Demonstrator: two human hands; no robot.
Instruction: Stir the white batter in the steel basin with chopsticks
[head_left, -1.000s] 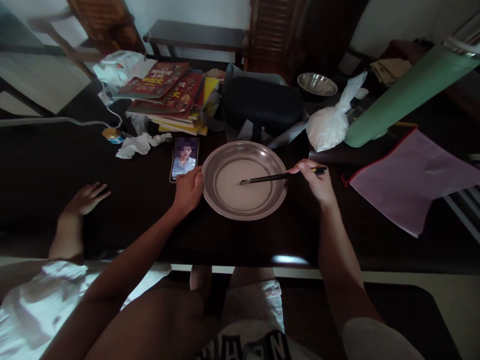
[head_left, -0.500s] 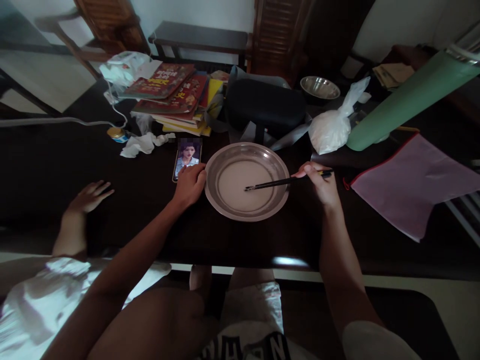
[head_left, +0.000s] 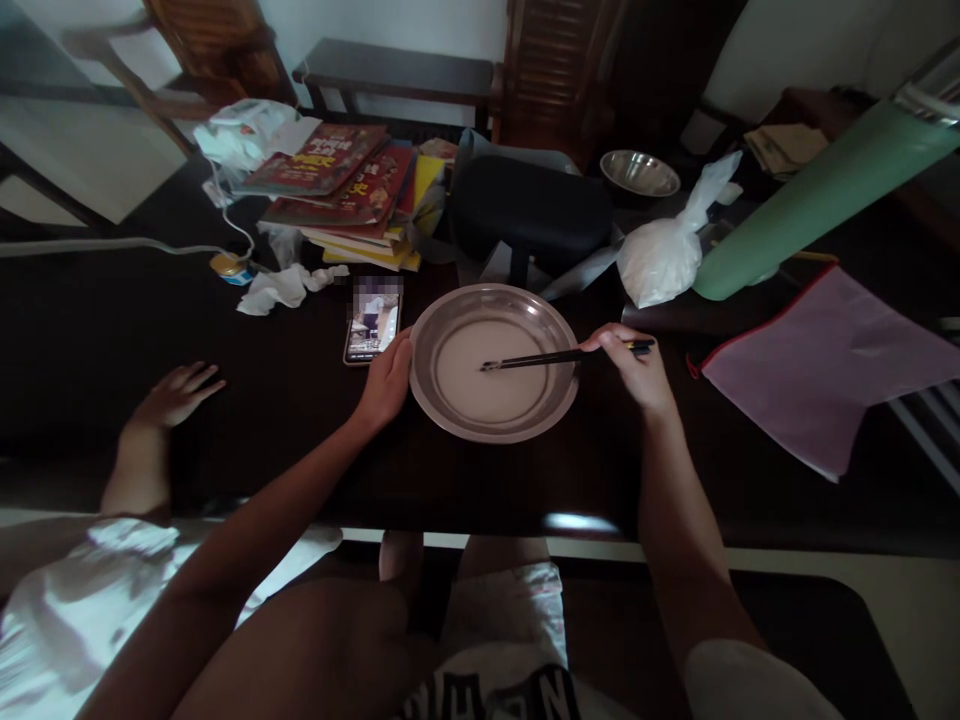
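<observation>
1. Head view, centre of the frame: a round metal plate point(head_left: 444, 400) sits on the dark tabletop point(head_left: 300, 440), with a thin layer of pale liquid point(head_left: 487, 385) over its flat bottom.
2. The left hand point(head_left: 387, 380) rests against the plate's left rim, its fingers curled round the edge and holding it.
3. The right hand point(head_left: 636, 368), right of the plate, has its fingers closed on the back end of a pair of dark chopsticks point(head_left: 540, 358). The chopsticks lie almost level across the right rim, and their tips reach the pale liquid near the plate's middle.
4. Just left of the plate, beside the left hand, a phone point(head_left: 373, 332) lies flat with its screen lit.
5. In the upper left of the frame a stack of books point(head_left: 345, 195) sits behind the phone. Crumpled white tissue point(head_left: 281, 288) and a small jar with a yellow lid point(head_left: 227, 267) lie to the stack's left.
6. Above the plate stands a black case point(head_left: 529, 210). To its right are a knotted white plastic bag point(head_left: 664, 258) and, further back, a small metal bowl point(head_left: 640, 172).
7. At the right a green roll point(head_left: 810, 195) slants up towards the corner, and a pink zip pouch point(head_left: 825, 365) lies flat below it.
8. At the left edge another person's hand point(head_left: 174, 395) lies palm down on the tabletop, well apart from the plate.
</observation>
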